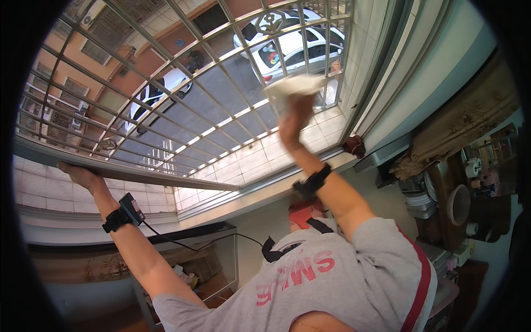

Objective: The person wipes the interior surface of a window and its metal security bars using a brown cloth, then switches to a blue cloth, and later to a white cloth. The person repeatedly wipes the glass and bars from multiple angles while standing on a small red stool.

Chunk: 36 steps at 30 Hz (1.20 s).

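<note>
My left hand grips the edge of a window sash frame at the left; its fingers are partly hidden behind the frame. My right hand, blurred, is raised at the upper middle and holds a white cloth in front of the metal window bars. Whether the cloth touches glass, I cannot tell. Both wrists wear black straps; a small device with a cable sits on the left one.
Beyond the bars, cars stand on the street below. A tiled ledge and window track run below the window. A glass-topped cabinet is at lower left. Bundled brown curtain and shelves with bowls are at the right.
</note>
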Motion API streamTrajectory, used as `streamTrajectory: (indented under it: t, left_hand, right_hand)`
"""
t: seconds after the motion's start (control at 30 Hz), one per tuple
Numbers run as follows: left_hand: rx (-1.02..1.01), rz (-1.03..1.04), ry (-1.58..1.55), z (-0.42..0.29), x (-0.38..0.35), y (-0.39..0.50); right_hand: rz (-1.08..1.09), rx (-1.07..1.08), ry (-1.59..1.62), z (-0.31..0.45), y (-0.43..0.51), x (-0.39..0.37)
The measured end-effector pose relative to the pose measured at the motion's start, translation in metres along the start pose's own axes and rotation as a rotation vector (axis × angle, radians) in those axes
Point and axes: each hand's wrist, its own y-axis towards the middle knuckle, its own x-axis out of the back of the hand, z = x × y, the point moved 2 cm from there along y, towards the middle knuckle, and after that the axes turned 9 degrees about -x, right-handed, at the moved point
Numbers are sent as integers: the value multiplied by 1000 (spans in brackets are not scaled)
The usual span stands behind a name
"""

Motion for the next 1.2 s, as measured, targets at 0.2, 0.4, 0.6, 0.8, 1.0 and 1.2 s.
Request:
streamTrajectory:
  t: [0.2, 0.4, 0.6, 0.8, 1.0, 1.2]
  left_hand:
    - [16, 64, 36, -6, -4, -7]
    - [-9, 45, -10, 0, -1, -3]
    - [-72, 43, 16, 5, 2, 3]
    - [-126, 53, 49, 8, 4, 1]
    - [-36, 40, 20, -3, -3, -9]
    - [-43, 38, 95, -14, -10, -18]
  right_hand:
    - [460, 504, -150, 75, -112, -61]
    - [385, 194, 57, -45, 18, 55]
    - [-116, -200, -255, -87, 75, 101]
    - [-61, -869, 988, 46, -107, -78]
    - [547, 334, -143, 136, -166, -105]
    - [648, 52, 154, -19, -68, 3]
